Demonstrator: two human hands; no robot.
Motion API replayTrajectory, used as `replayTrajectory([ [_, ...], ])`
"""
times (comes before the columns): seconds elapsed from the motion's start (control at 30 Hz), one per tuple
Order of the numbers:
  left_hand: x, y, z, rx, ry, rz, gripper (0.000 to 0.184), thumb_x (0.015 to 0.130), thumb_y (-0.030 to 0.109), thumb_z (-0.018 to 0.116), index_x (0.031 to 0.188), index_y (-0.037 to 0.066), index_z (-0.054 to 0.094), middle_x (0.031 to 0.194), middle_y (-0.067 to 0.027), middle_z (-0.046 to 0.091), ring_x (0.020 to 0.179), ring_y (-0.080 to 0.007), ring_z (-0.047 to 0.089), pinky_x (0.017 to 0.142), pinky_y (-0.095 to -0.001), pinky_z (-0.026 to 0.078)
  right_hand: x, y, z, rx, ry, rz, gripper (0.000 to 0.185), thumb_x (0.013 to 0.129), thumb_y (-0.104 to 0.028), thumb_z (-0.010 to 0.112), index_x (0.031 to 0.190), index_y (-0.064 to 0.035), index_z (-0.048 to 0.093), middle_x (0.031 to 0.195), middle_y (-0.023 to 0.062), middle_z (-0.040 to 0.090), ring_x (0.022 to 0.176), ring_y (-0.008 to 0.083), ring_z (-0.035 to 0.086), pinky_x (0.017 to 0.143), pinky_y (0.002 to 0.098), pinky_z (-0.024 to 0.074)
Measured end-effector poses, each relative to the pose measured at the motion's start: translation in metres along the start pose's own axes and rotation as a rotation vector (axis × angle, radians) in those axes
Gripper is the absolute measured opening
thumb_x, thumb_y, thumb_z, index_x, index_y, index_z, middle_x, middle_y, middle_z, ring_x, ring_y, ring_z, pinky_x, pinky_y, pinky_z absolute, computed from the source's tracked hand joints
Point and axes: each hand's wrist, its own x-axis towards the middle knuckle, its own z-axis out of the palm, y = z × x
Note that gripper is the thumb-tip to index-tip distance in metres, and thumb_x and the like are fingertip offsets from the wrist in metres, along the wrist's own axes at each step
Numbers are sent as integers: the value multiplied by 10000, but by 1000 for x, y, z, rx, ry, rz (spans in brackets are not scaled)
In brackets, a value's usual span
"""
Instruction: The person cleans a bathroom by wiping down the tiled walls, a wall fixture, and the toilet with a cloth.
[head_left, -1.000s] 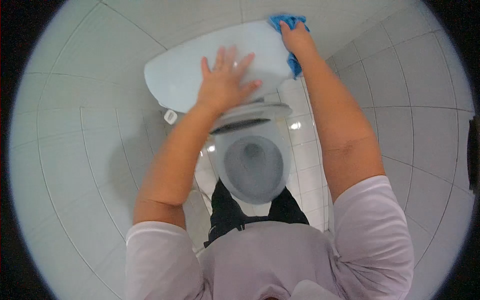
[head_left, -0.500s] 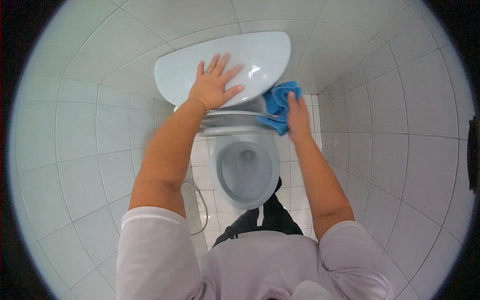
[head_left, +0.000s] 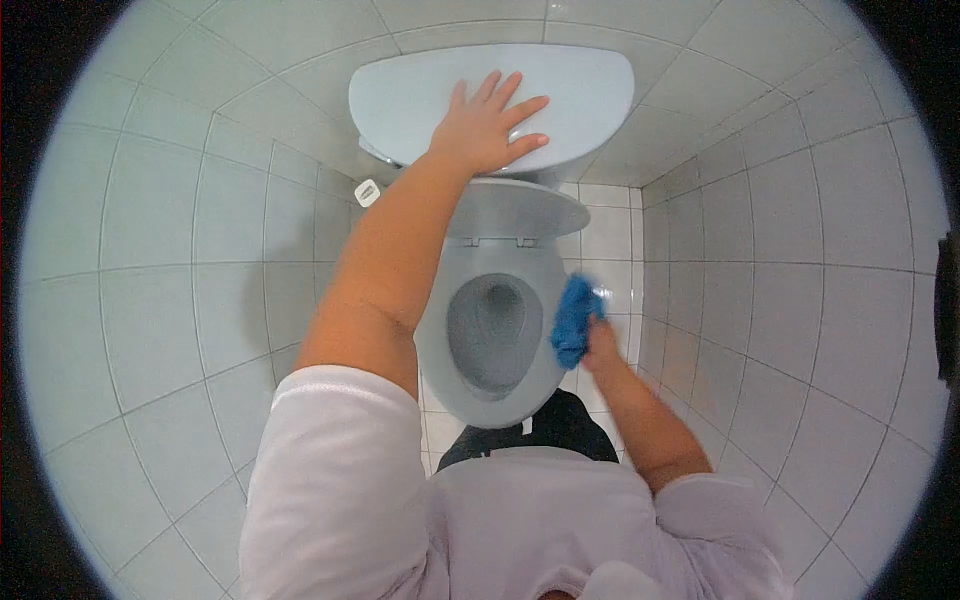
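Note:
My left hand (head_left: pixel 485 125) lies flat with fingers spread on the white lid of the toilet tank (head_left: pixel 590 85). A blue cloth (head_left: pixel 573 325) is in my right hand (head_left: pixel 601 345), its fingers closed around it and partly hidden, slightly blurred. The cloth is beside the right rim of the toilet bowl (head_left: pixel 436 340); whether it touches the rim I cannot tell. Behind the bowl the toilet seat cover (head_left: pixel 515 207) stands raised, its left part hidden by my left forearm. Some water shows at the bottom of the bowl.
Tiled walls stand close on the left (head_left: pixel 150 330) and right (head_left: pixel 780 300). White floor tiles (head_left: pixel 607 235) show to the right of the toilet. A small white fitting (head_left: pixel 367 192) sits by the left wall near the tank. My legs (head_left: pixel 560 425) are close to the bowl's front.
My right hand has brought the blue cloth from beside the raised cover toward me, to the bowl's right side. My left hand stays spread on the tank lid. The view has shifted.

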Motion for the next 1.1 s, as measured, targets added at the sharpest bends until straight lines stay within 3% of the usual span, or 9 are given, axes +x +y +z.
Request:
replayTrajectory([
  [0.07, 2, -1, 7, 17, 6, -9, 525, 835, 564, 368, 1305, 331, 348, 1413, -77, 228, 1304, -285, 194, 1034, -532, 120, 5, 39, 25, 48, 46, 162, 398, 907, -285, 430, 1269, -143, 343, 1280, 110, 391, 1110, 301, 443, 911, 485, 384],
  [0.2, -2, -3, 12, 29, 44, 0, 531, 833, 591, 337, 1305, 348, 340, 1414, -71, 228, 1308, -277, 187, 1042, -524, 107, -19, 5, 91, 182, -149, 42, 328, 923, -228, 386, 1217, -81, 390, 1190, 112, 474, 1040, 288, 503, 907, 442, 401],
  [0.43, -2, -10, 7, 16, 48, -24, 539, 828, 611, 320, 1301, 354, 341, 1415, -66, 229, 1309, -275, 185, 1046, -519, 103, -28, -46, 87, 154, -110, -274, 296, 898, -201, 448, 1166, -79, 414, 1081, 94, 523, 961, 247, 537, 864, 385, 436],
  [0.53, 1, -9, 11, -2, 87, -25, 534, 829, 607, 325, 1297, 351, 350, 1412, -69, 237, 1308, -272, 193, 1041, -523, 121, -39, -43, 80, -537, -32, -775, 274, 890, -169, 482, 1134, -44, 472, 1024, 58, 541, 935, 160, 517, 823, 279, 409],
  [0.63, 1, -10, 13, 34, 125, -18, 519, 827, 609, 325, 1288, 372, 356, 1405, -67, 254, 1295, -281, 225, 1032, -531, 139, -37, -32, 86, -604, -126, -963, 296, 892, -186, 478, 1146, -34, 465, 1037, 67, 545, 933, 159, 517, 810, 283, 411],
  [0.73, 0, -7, 5, 48, 108, -13, 531, 859, 561, 316, 1299, 269, 372, 1384, -85, 294, 1290, -253, 241, 1046, -449, 158, -23, -30, 82, -680, -69, -871, 315, 894, -206, 473, 1140, -9, 458, 1012, 104, 557, 921, 177, 529, 815, 291, 413],
  [0.9, 2, -6, -27, -180, -104, 1, 548, 852, 526, 352, 1304, 215, 366, 1384, -156, 261, 1289, -333, 206, 1030, -517, 153, 2, -13, 47, -828, -20, -724, 317, 893, -215, 468, 1114, 12, 472, 1005, 171, 569, 932, 245, 553, 834, 308, 412],
  [1.0, -1, -8, -26, -213, -105, -6, 560, 847, 537, 349, 1309, 219, 358, 1394, -153, 239, 1296, -330, 190, 1035, -514, 145, 32, -7, 28, -1072, -18, -781, 325, 880, -202, 470, 1124, 14, 469, 1034, 207, 560, 963, 321, 545, 856, 344, 412],
  [1.1, 3, -4, -24, -191, -112, -20, 563, 849, 535, 349, 1311, 213, 354, 1392, -156, 245, 1295, -331, 193, 1035, -515, 143, 74, -10, 25, -1430, -113, -1098, 338, 858, -170, 472, 1143, 11, 455, 1064, 220, 542, 1022, 356, 511, 897, 367, 393],
])
